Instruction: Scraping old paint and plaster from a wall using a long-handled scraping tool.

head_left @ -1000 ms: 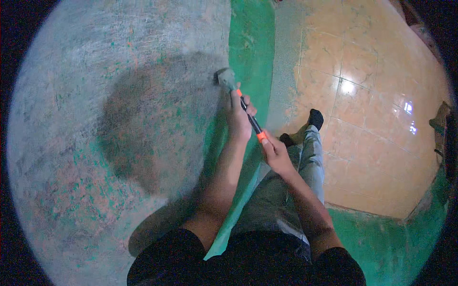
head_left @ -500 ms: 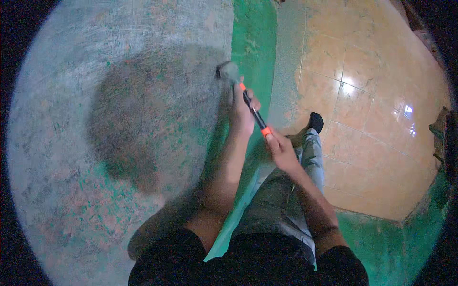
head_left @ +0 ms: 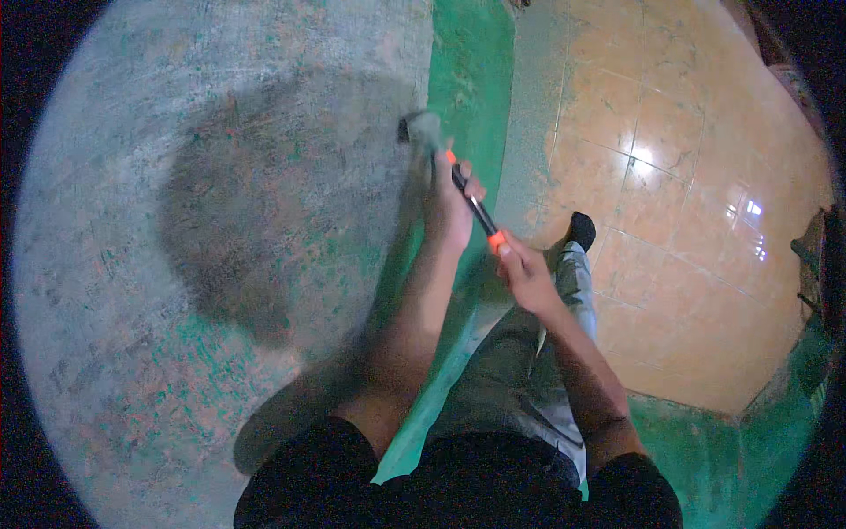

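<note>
Both my hands are closed around a long tool with a black-and-orange handle (head_left: pixel 481 217) and a blurred grey head (head_left: pixel 426 129). My left hand (head_left: pixel 454 198) wraps the handle near the head. Lower down, my right hand (head_left: pixel 526 271) grips the orange end. The head, dark at its left side, is at the scraped grey wall (head_left: pixel 291 176), close to the border with a green painted strip (head_left: pixel 470 88). Whether it touches the wall, and its exact kind, I cannot tell. Traces of green paint and reddish patches mottle the wall.
Shiny orange-tan floor tiles (head_left: pixel 661 273) spread to the right. My foot in a dark sock (head_left: pixel 582 231) is beside the wall base. A green wall (head_left: pixel 696 450) stands at the lower right. My shadow covers part of the grey wall.
The tool and both hands have shifted only slightly. The grip is the same, and the head stays near the same spot on the wall.
</note>
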Demonstrator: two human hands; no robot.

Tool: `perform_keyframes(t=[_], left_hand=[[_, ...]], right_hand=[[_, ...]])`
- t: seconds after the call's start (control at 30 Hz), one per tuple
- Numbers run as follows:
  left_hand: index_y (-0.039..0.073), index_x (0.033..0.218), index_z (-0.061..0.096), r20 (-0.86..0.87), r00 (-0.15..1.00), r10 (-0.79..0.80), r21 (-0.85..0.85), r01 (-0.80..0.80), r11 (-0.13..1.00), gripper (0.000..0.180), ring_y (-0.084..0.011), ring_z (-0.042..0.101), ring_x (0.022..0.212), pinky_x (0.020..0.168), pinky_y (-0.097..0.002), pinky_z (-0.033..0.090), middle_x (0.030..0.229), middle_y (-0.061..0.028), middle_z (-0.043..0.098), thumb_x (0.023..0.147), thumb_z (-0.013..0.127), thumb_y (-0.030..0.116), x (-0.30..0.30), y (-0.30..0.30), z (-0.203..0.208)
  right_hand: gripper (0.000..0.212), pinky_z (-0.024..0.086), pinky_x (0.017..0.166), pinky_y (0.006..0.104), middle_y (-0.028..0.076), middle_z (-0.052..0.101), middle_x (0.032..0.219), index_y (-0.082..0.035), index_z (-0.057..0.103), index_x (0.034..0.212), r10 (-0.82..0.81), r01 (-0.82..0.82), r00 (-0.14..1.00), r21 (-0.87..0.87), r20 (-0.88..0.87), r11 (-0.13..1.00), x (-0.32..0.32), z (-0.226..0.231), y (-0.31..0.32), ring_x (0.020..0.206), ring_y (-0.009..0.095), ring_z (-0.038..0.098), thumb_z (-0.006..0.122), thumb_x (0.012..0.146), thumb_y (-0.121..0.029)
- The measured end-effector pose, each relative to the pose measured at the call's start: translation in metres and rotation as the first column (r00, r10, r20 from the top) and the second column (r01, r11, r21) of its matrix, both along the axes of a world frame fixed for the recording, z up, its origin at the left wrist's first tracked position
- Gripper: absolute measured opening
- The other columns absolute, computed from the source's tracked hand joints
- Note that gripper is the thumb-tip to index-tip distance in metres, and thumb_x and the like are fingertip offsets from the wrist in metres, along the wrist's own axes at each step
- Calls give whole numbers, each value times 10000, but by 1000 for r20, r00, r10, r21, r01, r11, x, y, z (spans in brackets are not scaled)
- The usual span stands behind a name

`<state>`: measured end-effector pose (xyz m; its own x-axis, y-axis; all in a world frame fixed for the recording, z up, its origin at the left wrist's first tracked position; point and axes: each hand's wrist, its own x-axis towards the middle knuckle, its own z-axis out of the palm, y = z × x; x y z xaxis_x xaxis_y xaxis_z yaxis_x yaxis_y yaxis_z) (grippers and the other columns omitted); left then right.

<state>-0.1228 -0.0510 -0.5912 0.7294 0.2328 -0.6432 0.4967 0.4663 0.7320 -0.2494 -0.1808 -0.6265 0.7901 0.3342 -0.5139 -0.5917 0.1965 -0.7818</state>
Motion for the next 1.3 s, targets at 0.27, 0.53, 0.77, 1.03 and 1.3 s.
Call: perform_keyframes(t=[0.27,0.53,0.77,1.03,1.3], left_hand=[[155,1274,453,135,990,-28,-4,29,1000,391,-88,387,560,542,-273,363,750,23,428,1013,471,445,68,-14,-14],[155,1267,467,87,995,-44,24,42,999,374,-91,373,536,535,-271,371,731,26,421,1020,456,435,36,-7,-11],[122,1265,474,148,985,-88,37,83,996,371,-105,385,570,525,-268,377,735,11,429,1037,410,408,127,-27,-16],[100,1223,502,-40,999,-17,126,22,992,423,-97,392,512,478,-266,361,691,24,415,1020,425,464,36,-35,4],[103,1200,441,-36,995,95,-45,-96,994,466,-118,409,573,574,-309,397,706,3,414,1004,430,525,-120,-34,24]], right_hand=[[462,379,520,223,-34,475,701,-59,509,1383,-55,55,998,-11,5,998,67,-15,-9,589,50,449,457,1031,-354],[457,401,592,245,-29,483,731,-45,498,1390,-62,65,996,-52,68,996,37,-2,-3,656,69,468,465,1028,-321],[454,370,516,244,-33,448,674,-77,509,1385,-124,126,992,-35,37,991,119,-16,-8,573,64,430,485,1020,-344],[439,353,508,223,-52,424,672,-81,506,1387,-157,163,986,-110,62,980,22,-4,-4,563,44,408,480,1027,-331],[391,496,789,296,131,682,934,-4,567,1289,-1,52,977,-237,213,970,-96,34,-53,835,153,627,545,994,-260]])
